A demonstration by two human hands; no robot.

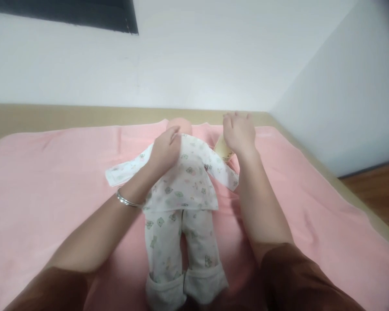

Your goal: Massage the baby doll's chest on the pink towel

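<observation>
A doll (179,124) lies on its back on a pink blanket (52,172), its bald head at the far end. It wears a white printed long-sleeved shirt (191,177) and matching trousers (165,237) with turned-up cuffs. At the shirt's collar, my left hand (166,149) is closed on the cloth, thumb beside the head; its fingertips are mostly hidden. Beyond the sleeve on the right, my right hand (240,134) is closed over a pale yellow container (223,149) with dark markings. The hand covers part of the container, and its fingertips are out of sight.
A tan edge (84,115) runs behind the blanket and down the right side. White walls (214,56) rise behind and to the right. A dark panel (68,13) is on the wall at upper left, and brown flooring (376,190) shows at right.
</observation>
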